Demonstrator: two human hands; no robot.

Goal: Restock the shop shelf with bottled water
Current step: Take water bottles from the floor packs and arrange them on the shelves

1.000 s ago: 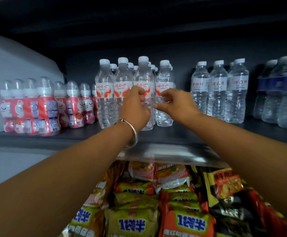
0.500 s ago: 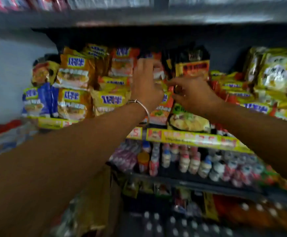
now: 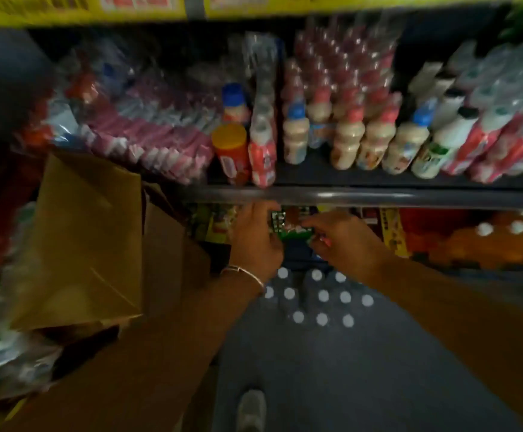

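Several water bottles [image 3: 318, 297] stand on the dark floor, seen from above as a cluster of white caps. My left hand [image 3: 255, 236], with a bangle on its wrist, and my right hand [image 3: 346, 243] hang side by side just above and beyond that cluster, below a shelf rail. Both hands have loosely curled fingers and hold nothing. The frame is blurred by motion, so the bottle bodies are hard to make out.
An open brown cardboard box [image 3: 91, 238] stands at the left. Above the grey shelf rail [image 3: 378, 196] small milk-drink bottles [image 3: 347, 138] and pink wrapped packs [image 3: 160, 135] fill a shelf. More white-capped bottles [image 3: 517, 227] sit at the right. My shoe [image 3: 251, 410] is on the floor.
My view has swung down from the top shelf of water bottles, past the noodle shelf, to the floor. Both hands let go of the shelved bottles and dropped toward the floor bottles.
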